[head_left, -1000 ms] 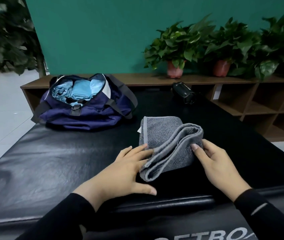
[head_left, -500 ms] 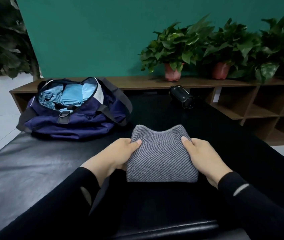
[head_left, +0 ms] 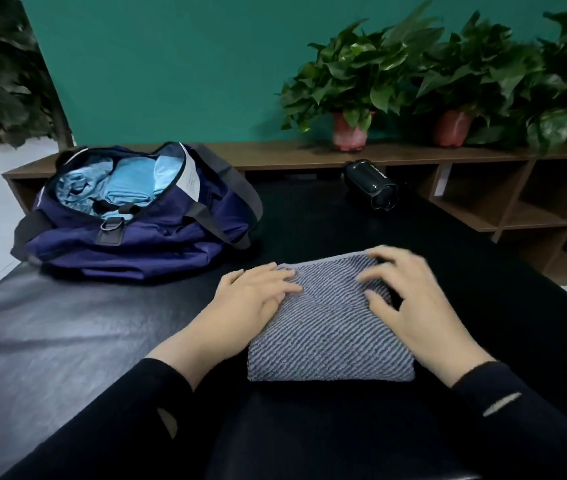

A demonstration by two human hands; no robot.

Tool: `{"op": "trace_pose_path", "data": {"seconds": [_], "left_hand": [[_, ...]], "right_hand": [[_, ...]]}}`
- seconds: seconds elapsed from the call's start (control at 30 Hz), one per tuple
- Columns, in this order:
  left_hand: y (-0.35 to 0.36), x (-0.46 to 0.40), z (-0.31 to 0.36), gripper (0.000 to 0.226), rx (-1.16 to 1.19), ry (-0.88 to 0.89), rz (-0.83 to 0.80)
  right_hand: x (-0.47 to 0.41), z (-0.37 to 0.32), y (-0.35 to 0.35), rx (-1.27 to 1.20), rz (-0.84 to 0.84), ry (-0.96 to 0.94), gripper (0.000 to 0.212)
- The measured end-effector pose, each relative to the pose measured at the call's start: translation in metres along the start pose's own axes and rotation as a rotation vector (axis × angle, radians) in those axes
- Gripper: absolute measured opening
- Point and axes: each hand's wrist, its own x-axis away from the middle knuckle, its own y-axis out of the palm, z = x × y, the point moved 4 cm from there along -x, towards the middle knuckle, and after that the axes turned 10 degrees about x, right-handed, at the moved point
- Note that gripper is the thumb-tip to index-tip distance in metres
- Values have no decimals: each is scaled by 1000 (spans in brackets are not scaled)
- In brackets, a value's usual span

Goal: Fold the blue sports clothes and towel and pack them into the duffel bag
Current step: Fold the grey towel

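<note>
bag (head_left: 143, 233) at 10 o'clock, open, blue clothes (head_left: 119, 188) inside | left hand (head_left: 250, 299) and right hand (head_left: 413, 306), earlier gripping towel (head_left: 330, 327) edges, now flat on top, fingers spread | towel: grey striped, folded square, bench (head_left: 67, 341) centre

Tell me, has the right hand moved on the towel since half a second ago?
Yes. The right hand gripped the right edge of the folded towel then; now it lies on top, fingers spread toward the middle, further from the shelf.
</note>
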Motion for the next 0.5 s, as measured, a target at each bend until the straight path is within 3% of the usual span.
{"op": "trace_pose_path", "data": {"seconds": [0.07,0.13,0.27,0.33,0.5], "left_hand": [[3,4,-9,33,41,-123,-127],[0,7,-10,35,15,-129,-160],[-14,17,2,33,14,67,10],[-18,27,5,46,42,114,-52],[-23,49,7,79,-21,151,-246]], "right_hand": [[7,6,4,-170,-207,-6,26],[14,13,3,-231,-349,27,30],[26,13,-11,-221,-260,-46,37],[35,12,-15,-158,-286,-103,53],[46,10,-17,54,-569,-121,103]]}}
